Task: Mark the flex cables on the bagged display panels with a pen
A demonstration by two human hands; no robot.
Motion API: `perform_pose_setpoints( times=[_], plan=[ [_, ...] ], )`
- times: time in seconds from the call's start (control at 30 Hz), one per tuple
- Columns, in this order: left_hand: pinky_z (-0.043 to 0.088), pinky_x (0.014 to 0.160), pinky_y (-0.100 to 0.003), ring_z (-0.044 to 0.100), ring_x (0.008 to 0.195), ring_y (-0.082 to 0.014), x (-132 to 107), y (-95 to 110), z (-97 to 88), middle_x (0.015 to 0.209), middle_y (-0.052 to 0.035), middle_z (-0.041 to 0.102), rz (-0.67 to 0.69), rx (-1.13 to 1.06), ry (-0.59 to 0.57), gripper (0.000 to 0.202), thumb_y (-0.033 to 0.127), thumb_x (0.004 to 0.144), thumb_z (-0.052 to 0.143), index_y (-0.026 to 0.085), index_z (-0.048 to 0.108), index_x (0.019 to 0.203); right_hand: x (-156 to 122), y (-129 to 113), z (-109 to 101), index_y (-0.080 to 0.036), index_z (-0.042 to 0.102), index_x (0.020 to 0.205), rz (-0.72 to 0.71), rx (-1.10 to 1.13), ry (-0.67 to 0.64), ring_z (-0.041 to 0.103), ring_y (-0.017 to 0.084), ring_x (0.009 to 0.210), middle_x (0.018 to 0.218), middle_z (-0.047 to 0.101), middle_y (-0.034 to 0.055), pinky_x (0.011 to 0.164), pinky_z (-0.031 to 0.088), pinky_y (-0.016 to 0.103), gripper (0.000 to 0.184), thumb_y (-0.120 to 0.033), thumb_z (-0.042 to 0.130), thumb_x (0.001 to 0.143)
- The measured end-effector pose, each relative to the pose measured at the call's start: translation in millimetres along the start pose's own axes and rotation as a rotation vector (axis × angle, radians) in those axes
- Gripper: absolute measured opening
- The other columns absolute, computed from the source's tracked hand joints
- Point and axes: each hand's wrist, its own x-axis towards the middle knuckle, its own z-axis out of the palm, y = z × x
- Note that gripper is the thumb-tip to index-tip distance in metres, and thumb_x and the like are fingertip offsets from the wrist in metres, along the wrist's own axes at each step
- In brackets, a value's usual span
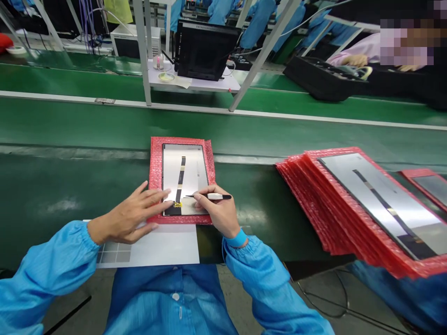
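Observation:
A display panel [192,167] with a silvery back lies on a red bubble-wrap sheet [157,158] before me. A dark flex cable [180,179] runs along its middle down to a yellow piece [178,204] near the lower edge. My left hand [136,211] is open, its fingers spread over the left edge of the panel and the wrap, fingertips close to the yellow piece. My right hand [218,211] is closed around slim tweezers [214,197] with a pale middle. Their dark tip points left over the panel, near the cable.
A white sheet [167,246] lies under the wrap at the table's front edge. To the right stands a tilted stack of red bubble-wrap sheets [328,218] with another display panel [384,200] on top. A monitor [209,51] sits on a shelf beyond; another person's hand [354,60] shows far right.

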Motion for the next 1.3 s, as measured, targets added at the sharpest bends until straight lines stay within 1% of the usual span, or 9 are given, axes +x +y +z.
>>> perform_pose_setpoints(
  times=[0.1,0.2,0.3,0.43,0.53,0.67,1.03,1.2,1.3],
  plan=[
    [0.048,0.115,-0.05,0.062,0.129,-0.0262,-39.3,6.9,-9.6,0.141,-0.0134,0.066,-0.126,0.016,0.213,0.051,0.018,0.101,0.057,0.021,0.049,0.151,-14.5,-3.0,-5.1,-0.023,0.069,0.08,-0.091,-0.052,0.054,0.071,0.021,0.057,0.065,0.072,0.0003,0.059,0.061,0.032,0.026,-0.044,0.085,0.08],
    [0.056,0.105,-0.044,0.069,0.117,-0.0259,-86.5,24.2,-8.2,0.124,-0.0107,0.074,-0.198,0.034,0.245,0.042,0.017,0.095,0.066,0.021,0.063,0.137,-35.2,-3.2,-16.3,-0.023,0.072,0.082,-0.187,-0.134,0.04,0.069,0.02,0.056,0.064,0.072,0.0009,0.057,0.057,0.032,0.019,-0.04,0.081,0.086],
    [0.047,0.117,-0.052,0.058,0.138,-0.0335,-120.7,43.6,-0.3,0.145,-0.0136,0.064,-0.223,0.114,0.149,0.052,0.025,0.093,0.07,0.02,0.059,0.144,-54.1,4.0,-32.4,-0.024,0.074,0.083,-0.224,-0.194,0.057,0.069,0.02,0.058,0.07,0.074,0.0022,0.058,0.056,0.033,0.016,-0.037,0.081,0.087],
    [0.029,0.129,-0.057,0.039,0.153,-0.0375,-134.8,58.3,12.2,0.161,-0.015,0.048,-0.218,0.172,0.055,0.068,0.031,0.093,0.068,0.017,0.047,0.155,-74.7,26.7,-58.5,-0.024,0.075,0.085,-0.201,-0.312,0.186,0.072,0.023,0.065,0.078,0.078,0.0045,0.062,0.057,0.034,0.014,-0.037,0.082,0.086],
    [0.022,0.132,-0.056,0.038,0.154,-0.0355,-131.7,61.5,22.4,0.16,-0.0121,0.05,-0.213,0.189,0.058,0.067,0.027,0.094,0.066,0.019,0.046,0.157,-89.6,47.0,-77.1,-0.025,0.076,0.087,-0.207,-0.322,0.227,0.079,0.029,0.084,0.086,0.081,0.0061,0.076,0.062,0.039,0.01,-0.035,0.08,0.087],
    [0.023,0.132,-0.055,0.041,0.153,-0.0332,-123.5,64.9,36.5,0.157,-0.0094,0.054,-0.214,0.195,0.09,0.064,0.023,0.096,0.064,0.022,0.046,0.157,-100.5,63.5,-99.0,-0.025,0.078,0.088,-0.191,-0.364,0.126,0.078,0.033,0.103,0.087,0.082,0.0067,0.091,0.061,0.044,0.008,-0.033,0.08,0.086],
    [0.031,0.126,-0.061,0.043,0.15,-0.0372,-45.1,100.0,79.1,0.157,-0.0129,0.053,-0.212,0.182,0.136,0.048,0.028,0.099,0.063,0.019,0.058,0.145,-83.1,67.0,-180.7,-0.022,0.076,0.085,-0.131,-0.416,0.361,0.077,0.028,0.076,0.076,0.08,0.0064,0.081,0.061,0.044,0.021,-0.042,0.081,0.082],
    [0.036,0.12,-0.061,0.05,0.143,-0.0369,-19.4,109.9,82.1,0.152,-0.0126,0.058,-0.239,0.132,0.142,0.04,0.032,0.101,0.059,0.019,0.063,0.139,-87.8,51.2,-153.6,-0.022,0.077,0.086,-0.185,-0.434,0.501,0.074,0.025,0.076,0.084,0.078,0.0061,0.075,0.059,0.039,0.019,-0.04,0.083,0.082],
    [0.03,0.124,-0.059,0.05,0.143,-0.0344,-17.9,111.3,75.6,0.149,-0.011,0.061,-0.19,0.095,0.137,0.039,0.03,0.102,0.059,0.018,0.063,0.139,-96.0,33.1,-106.4,-0.024,0.078,0.093,-0.13,-0.32,0.302,0.071,0.021,0.063,0.081,0.077,0.0036,0.063,0.059,0.034,0.013,-0.035,0.081,0.085]
  ],
)
